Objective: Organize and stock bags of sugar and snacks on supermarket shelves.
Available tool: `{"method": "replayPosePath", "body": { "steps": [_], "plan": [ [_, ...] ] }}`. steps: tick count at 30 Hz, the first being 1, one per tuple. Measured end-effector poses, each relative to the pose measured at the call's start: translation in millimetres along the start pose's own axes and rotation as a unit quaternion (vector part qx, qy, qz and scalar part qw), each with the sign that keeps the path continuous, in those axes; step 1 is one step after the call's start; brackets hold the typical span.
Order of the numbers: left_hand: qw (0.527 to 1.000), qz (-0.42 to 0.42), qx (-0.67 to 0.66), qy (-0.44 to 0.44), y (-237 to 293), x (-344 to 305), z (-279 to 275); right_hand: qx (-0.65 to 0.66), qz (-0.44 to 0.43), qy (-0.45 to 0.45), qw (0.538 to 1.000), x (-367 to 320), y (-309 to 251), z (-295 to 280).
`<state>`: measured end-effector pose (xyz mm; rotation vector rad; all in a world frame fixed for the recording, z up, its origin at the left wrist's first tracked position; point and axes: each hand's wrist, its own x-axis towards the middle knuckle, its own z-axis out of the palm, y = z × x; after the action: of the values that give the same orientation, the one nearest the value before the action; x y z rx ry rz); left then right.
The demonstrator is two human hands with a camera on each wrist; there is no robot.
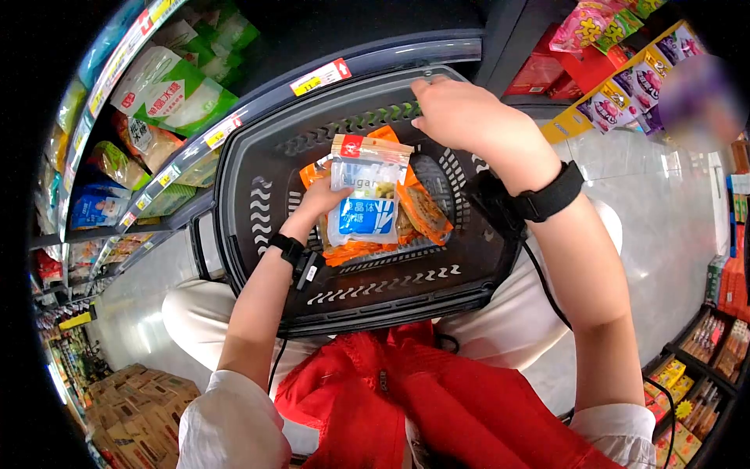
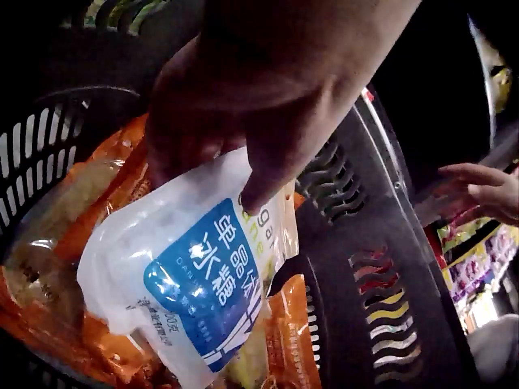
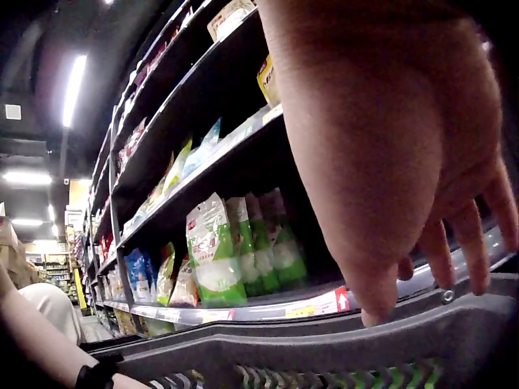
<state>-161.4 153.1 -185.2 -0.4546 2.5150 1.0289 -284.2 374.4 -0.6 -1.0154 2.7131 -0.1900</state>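
My left hand [image 1: 319, 200] grips a pouch of rock sugar [image 1: 367, 223], thumb across its front and the other fingers behind. The pouch is white and clear with a blue label; in the left wrist view the same sugar pouch [image 2: 190, 267] tilts over orange-edged packets [image 2: 73, 235]. These packets lie inside a dark grey shopping basket [image 1: 258, 301]. At the basket's far right corner, my right hand [image 1: 469, 117] is over the rim and holds nothing. Its fingers [image 3: 466, 243] hang down, fairly straight, right at the basket rim [image 3: 405, 316] in the right wrist view.
A store shelf [image 1: 426, 55] with price tags runs along the basket's far side. Green-and-white bags [image 1: 172, 94] stand on it at the left. Candy packs [image 1: 633, 86] are at the upper right. The person's light-trousered legs [image 1: 508, 313] flank the basket; stacked cartons [image 1: 141, 414] stand lower left.
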Motion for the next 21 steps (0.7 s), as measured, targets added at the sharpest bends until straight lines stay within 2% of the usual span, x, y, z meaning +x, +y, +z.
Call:
{"method": "replayPosePath", "body": {
  "steps": [2,4,7,8,10,11,12,13,14,15,16,18,19,20,21],
  "plan": [
    [0.983,-0.105,-0.147,-0.025,0,0,-1,-0.011,0.006,-0.046,0.999,3,-6,-2],
    [0.979,-0.091,-0.179,-0.014,-1,-3,-1,0.0,-0.013,-0.024,1.0,2,-7,2],
    [0.997,-0.001,-0.075,-0.023,4,-8,-9,0.014,-0.025,-0.018,0.999,-5,-3,10],
    [0.997,-0.004,-0.077,-0.01,19,-18,-17,0.037,-0.018,-0.018,0.999,-13,0,5],
    [0.997,0.068,0.039,0.022,53,-43,-39,0.068,-0.024,-0.004,0.997,-24,6,-5],
    [0.989,0.132,0.049,0.042,58,-49,-47,0.082,-0.057,0.042,0.994,-28,13,-5],
    [0.977,0.193,0.066,0.065,64,-55,-55,0.109,-0.043,0.042,0.992,-30,13,-11],
    [0.976,0.199,0.042,0.081,77,-68,-70,0.129,-0.075,0.106,0.983,-28,17,-7],
    [0.972,0.214,0.019,0.093,93,-82,-77,0.175,-0.05,0.095,0.979,-34,15,-13],
    [0.975,0.195,-0.041,0.101,100,-91,-86,0.228,-0.074,0.16,0.958,-30,14,-11],
    [0.972,0.185,-0.103,0.103,105,-98,-95,0.333,-0.059,0.203,0.919,-27,11,-9],
    [0.943,0.2,-0.254,0.08,119,-119,-106,0.568,-0.055,0.284,0.771,-34,-2,-18],
    [0.905,0.182,-0.38,0.05,117,-120,-101,0.621,-0.075,0.275,0.73,-38,-1,-15],
    [0.851,0.164,-0.499,0.017,113,-121,-97,0.675,-0.08,0.189,0.709,-40,-6,-14],
    [0.801,0.156,-0.578,0.0,112,-125,-97,0.739,-0.086,0.074,0.664,-44,-14,-14]
  ]
}}
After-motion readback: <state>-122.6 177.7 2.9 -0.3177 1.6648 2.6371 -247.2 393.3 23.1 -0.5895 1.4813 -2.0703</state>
